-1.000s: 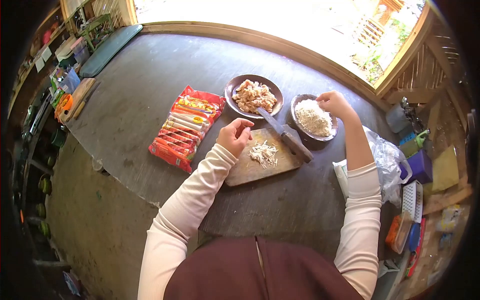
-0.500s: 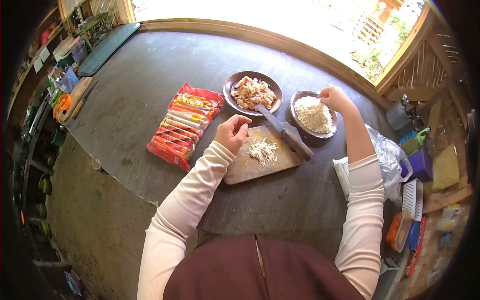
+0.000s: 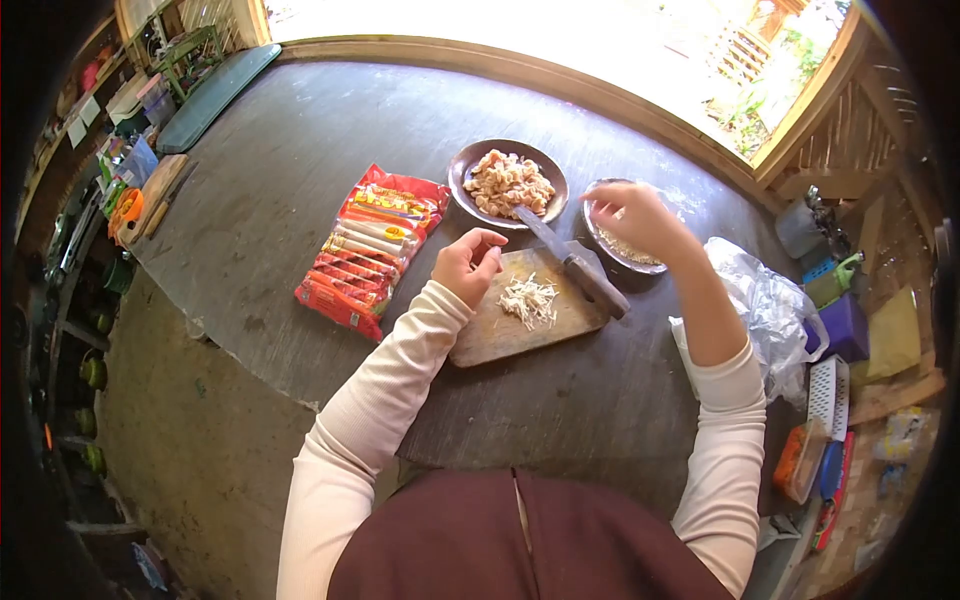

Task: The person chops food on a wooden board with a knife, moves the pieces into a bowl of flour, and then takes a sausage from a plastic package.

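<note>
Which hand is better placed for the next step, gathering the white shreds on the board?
Probably the left. The left hand is at the left edge of the cutting board, close to the white shreds. The right hand is over the right bowl, with the knife between it and the shreds.

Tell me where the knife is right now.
In the head view, the knife lies slanted over the right side of the cutting board, its tip reaching over the near rim of the bowl of chopped chunks.
</note>
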